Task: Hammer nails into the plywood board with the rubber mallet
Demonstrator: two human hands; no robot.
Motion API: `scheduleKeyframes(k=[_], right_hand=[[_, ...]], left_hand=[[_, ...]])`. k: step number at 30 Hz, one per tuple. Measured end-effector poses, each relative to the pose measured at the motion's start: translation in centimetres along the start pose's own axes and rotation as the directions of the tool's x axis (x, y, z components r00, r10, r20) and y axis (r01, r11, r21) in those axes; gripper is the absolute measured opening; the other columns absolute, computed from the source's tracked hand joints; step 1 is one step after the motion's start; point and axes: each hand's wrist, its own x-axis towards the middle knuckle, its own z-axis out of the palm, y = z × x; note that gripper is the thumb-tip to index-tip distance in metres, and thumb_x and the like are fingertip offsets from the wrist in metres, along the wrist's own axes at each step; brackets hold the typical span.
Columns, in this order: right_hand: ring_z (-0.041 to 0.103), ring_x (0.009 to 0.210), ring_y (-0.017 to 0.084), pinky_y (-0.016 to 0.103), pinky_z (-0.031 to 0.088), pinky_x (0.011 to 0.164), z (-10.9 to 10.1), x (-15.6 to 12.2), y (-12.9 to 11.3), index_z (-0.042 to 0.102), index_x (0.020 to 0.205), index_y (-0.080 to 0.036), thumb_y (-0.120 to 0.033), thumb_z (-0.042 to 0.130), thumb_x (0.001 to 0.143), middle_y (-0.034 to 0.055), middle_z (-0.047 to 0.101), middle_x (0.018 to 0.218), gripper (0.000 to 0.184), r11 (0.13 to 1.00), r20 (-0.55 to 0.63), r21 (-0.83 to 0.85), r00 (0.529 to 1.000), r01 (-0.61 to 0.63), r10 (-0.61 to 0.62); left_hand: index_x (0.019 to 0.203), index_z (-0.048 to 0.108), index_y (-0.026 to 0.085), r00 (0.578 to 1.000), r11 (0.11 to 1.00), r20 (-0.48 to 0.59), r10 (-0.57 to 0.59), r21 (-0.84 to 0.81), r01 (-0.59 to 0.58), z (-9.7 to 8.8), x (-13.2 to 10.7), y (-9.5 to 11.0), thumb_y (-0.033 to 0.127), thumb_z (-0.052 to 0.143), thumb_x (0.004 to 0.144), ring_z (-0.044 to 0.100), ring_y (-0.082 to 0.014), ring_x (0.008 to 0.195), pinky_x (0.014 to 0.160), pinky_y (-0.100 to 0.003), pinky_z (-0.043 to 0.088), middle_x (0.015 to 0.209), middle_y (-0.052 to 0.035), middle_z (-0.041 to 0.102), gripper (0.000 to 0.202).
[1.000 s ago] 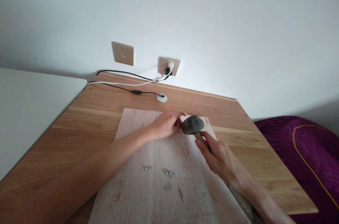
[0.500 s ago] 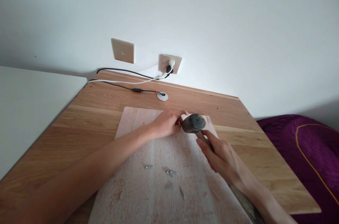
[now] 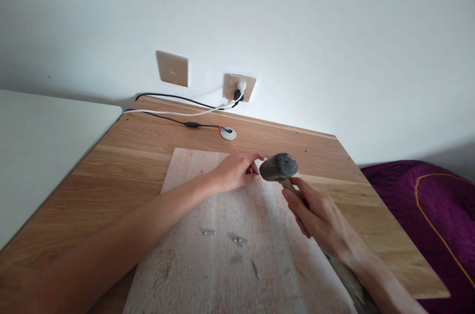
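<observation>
A mallet (image 3: 279,167) with a dark, rounded head and a wooden handle is in my right hand (image 3: 315,210), the fingers wrapped round the handle. Its head hovers above the far part of a whitish wooden board (image 3: 193,274). Just left of that head, my left hand (image 3: 239,171) rests on the board, fingers bent and drawn together. Whatever those fingertips hold, if anything, is too small to make out. Several small silver nails or screws (image 3: 239,240) lie loose on the board nearer to me.
Beneath the board is a wooden tabletop (image 3: 122,155). Black and white cables (image 3: 170,113) run along its back to a wall socket (image 3: 247,87), near a round cable grommet (image 3: 227,133). A white surface (image 3: 48,140) stands at left, purple fabric (image 3: 401,195) at right.
My right hand has moved the mallet up and to the right, away from my left hand. The left hand has hardly moved, and the small metal pieces lie as before.
</observation>
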Motion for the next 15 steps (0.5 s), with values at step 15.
scheduleKeyframes(k=[15], right_hand=[[0.056, 0.048, 0.015, 0.027, 0.042, 0.051, -0.02, -0.03, 0.15, 0.059, 0.124, -0.02, -0.056, 0.044, 0.108, -0.0072, 0.055, 0.056, 0.042, 0.996, -0.01, 0.086, 1.0, -0.022, 0.023]], left_hand=[[0.127, 0.067, 0.018, 1.0, 1.0, -0.002, -0.01, -0.02, 0.01, -0.04, -0.02, 0.07, 0.005, 0.072, 0.084, 0.075, -0.0176, 0.079, 0.072, -0.025, 0.052, 0.093, -0.0037, 0.082, 0.045]])
